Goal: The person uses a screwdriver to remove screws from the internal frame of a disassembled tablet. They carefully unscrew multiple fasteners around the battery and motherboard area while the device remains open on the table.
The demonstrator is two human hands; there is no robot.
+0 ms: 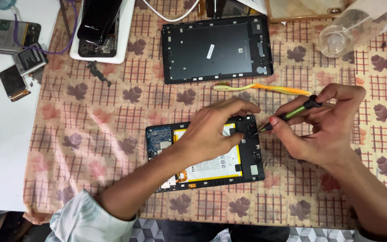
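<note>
While left hand (211,132) lies flat on opened tablet (247,168), fingers spread, gripping nothing: right hand (323,127) pinching screwdriver (290,114), tip at tablet's far right edge. Back cover (216,49) farther off.

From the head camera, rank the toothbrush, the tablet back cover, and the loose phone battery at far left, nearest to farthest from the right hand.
Measured from the right hand, which holds a screwdriver:
1. Toothbrush: lying just above the hand on the cloth.
2. Tablet back cover: farther up, toward top centre.
3. Loose phone battery: far across at upper left, by the cloth's edge.
</note>
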